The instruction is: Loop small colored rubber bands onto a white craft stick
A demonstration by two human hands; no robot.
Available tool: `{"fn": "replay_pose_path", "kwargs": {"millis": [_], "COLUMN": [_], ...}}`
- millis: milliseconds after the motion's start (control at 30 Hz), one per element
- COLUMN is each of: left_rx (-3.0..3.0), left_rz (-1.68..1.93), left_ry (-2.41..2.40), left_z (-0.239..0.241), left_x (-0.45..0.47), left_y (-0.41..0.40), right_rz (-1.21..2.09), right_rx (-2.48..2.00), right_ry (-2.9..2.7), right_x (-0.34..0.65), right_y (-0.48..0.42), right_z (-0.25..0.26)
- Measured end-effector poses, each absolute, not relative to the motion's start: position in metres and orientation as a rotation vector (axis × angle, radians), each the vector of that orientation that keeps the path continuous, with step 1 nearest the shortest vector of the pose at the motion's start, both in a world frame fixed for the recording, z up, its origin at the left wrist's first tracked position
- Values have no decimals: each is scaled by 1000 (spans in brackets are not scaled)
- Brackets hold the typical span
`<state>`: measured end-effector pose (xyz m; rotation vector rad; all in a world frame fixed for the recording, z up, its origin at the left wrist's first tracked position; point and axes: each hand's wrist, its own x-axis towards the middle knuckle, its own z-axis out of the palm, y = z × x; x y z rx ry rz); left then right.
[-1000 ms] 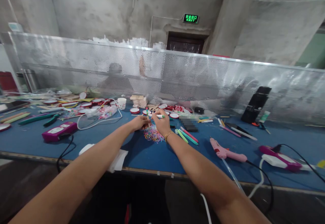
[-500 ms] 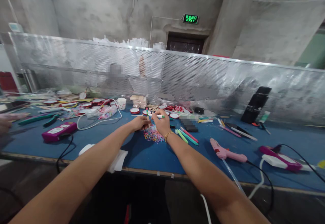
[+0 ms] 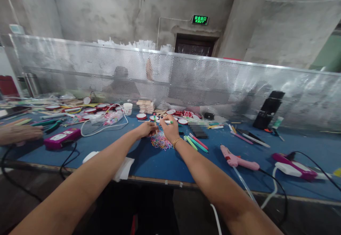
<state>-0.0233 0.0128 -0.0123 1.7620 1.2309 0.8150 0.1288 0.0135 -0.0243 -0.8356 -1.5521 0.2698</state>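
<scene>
My left hand [image 3: 147, 129] is closed round a small upright stick with a green top [image 3: 155, 117]; its lower part is hidden by my fingers. Just to the right, my right hand [image 3: 171, 129] grips a white marker with a green end [image 3: 167, 122], lying nearly level with its tip toward the stick. Whether the tip touches the stick is too small to tell. Below both hands lies a pile of small multicoloured pieces [image 3: 161, 142] on the blue table. Green, teal and pink markers [image 3: 198, 143] lie right of my right hand.
A pink glue gun [image 3: 237, 159] and a purple-white power strip [image 3: 294, 165] with cords lie at right. On the left are another purple strip [image 3: 62, 138], teal-handled pliers [image 3: 48, 124] and a co-worker's hand [image 3: 22, 133]. Small red-rimmed drums [image 3: 141, 116] and a paper cup [image 3: 128, 108] stand behind.
The co-worker's hand has come farther into view at the left edge, moving right along the table. My own hands, the marker and the stick look almost unmoved.
</scene>
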Motion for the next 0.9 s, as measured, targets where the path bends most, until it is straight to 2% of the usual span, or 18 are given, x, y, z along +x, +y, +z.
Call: {"fn": "replay_pose_path", "kwargs": {"millis": [900], "left_rx": [1780], "left_rz": [811], "left_ry": [1203], "left_z": [-15], "left_x": [-26], "left_y": [17], "right_rz": [281], "right_rx": [-840], "right_ry": [-1562], "right_x": [129], "right_y": [12], "right_z": [-22]}}
